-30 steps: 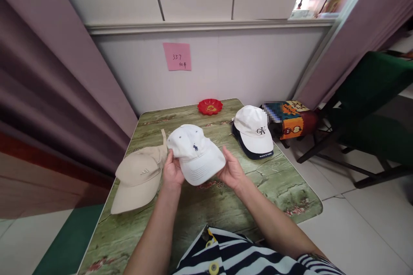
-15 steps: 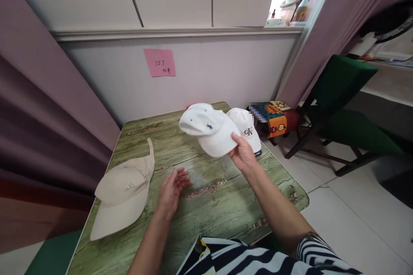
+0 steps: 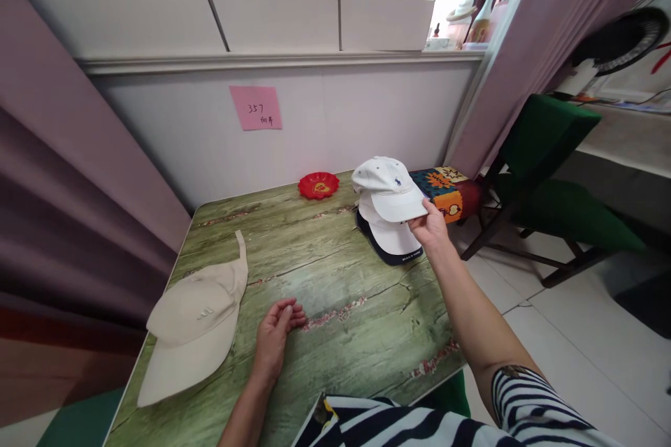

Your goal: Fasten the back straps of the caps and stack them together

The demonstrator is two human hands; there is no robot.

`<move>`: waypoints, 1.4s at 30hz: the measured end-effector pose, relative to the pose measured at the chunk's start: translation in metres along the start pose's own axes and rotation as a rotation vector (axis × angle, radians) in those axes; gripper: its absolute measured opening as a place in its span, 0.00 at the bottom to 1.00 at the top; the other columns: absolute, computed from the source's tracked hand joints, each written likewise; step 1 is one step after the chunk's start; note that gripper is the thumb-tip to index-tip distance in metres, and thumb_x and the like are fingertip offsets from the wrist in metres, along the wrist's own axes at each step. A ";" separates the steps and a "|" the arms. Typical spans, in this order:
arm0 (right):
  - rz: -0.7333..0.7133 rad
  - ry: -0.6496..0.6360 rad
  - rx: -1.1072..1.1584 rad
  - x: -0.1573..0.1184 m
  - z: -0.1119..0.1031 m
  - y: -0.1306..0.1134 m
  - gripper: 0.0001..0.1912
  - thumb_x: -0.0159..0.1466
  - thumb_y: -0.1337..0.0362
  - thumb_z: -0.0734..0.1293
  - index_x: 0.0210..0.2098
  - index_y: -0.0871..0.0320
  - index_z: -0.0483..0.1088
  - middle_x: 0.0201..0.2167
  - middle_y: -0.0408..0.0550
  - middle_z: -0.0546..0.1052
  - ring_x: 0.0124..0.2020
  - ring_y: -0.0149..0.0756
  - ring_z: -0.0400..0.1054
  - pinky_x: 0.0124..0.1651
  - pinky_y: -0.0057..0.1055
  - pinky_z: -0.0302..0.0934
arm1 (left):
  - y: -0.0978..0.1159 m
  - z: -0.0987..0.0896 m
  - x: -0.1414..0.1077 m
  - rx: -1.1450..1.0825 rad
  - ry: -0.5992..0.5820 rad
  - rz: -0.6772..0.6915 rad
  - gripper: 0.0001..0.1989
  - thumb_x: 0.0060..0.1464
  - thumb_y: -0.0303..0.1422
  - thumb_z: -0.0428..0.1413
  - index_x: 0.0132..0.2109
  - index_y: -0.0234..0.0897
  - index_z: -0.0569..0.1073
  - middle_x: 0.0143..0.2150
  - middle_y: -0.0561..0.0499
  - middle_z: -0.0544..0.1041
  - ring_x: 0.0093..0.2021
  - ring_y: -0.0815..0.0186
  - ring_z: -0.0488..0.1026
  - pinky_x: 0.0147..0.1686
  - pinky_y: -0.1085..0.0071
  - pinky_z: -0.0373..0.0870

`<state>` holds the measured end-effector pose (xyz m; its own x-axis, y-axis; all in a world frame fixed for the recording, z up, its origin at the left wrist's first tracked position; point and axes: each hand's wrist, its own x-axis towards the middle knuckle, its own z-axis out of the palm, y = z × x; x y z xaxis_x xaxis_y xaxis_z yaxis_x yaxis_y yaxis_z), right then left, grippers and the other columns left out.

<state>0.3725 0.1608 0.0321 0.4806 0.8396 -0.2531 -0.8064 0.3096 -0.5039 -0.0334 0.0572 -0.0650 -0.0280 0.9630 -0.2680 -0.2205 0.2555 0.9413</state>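
Note:
My right hand pinches the brim of a white cap with a small blue horse-rider emblem. That cap is over another white cap with a dark navy brim edge, whose front lettering is mostly covered. Whether the upper cap rests fully on the lower one I cannot tell. My left hand is low over the table's middle, fingers loosely bent and holding nothing. To its left lies a beige cap with three small slanted stripes on the front, its strap pointing toward the wall.
The green wood-pattern table stands against a wall with a pink note. A red scalloped dish sits at the back edge. Right of the table are a patterned stool and a green chair. A purple curtain hangs at left.
My right hand has carried the white cap rightward, from above the table's middle to over the other white cap. The red dish is now uncovered. My left hand's fingers have drawn closer together.

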 end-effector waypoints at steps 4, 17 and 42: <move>0.012 0.050 0.036 -0.007 -0.029 0.008 0.13 0.69 0.69 0.60 0.48 0.61 0.73 0.34 0.45 0.84 0.37 0.31 0.79 0.48 0.31 0.73 | -0.001 0.000 -0.003 0.022 -0.001 0.020 0.26 0.45 0.46 0.66 0.45 0.32 0.74 0.36 0.47 0.80 0.32 0.63 0.78 0.37 0.66 0.76; -0.006 0.115 -0.062 -0.002 -0.047 0.017 0.13 0.66 0.68 0.61 0.46 0.62 0.74 0.35 0.47 0.83 0.39 0.34 0.78 0.51 0.37 0.72 | -0.002 -0.002 -0.008 0.038 -0.009 0.077 0.22 0.48 0.45 0.65 0.45 0.34 0.75 0.37 0.47 0.80 0.33 0.63 0.79 0.38 0.66 0.77; -0.207 0.283 -0.399 0.014 -0.103 0.038 0.08 0.58 0.68 0.64 0.38 0.58 0.70 0.30 0.44 0.79 0.32 0.37 0.75 0.41 0.42 0.74 | 0.001 0.002 -0.011 0.056 -0.002 0.089 0.23 0.47 0.45 0.65 0.44 0.33 0.74 0.36 0.47 0.80 0.32 0.63 0.79 0.37 0.66 0.76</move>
<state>0.3839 0.1380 -0.0758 0.7345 0.6084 -0.3006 -0.5175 0.2157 -0.8280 -0.0309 0.0467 -0.0607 -0.0430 0.9824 -0.1819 -0.1622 0.1728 0.9715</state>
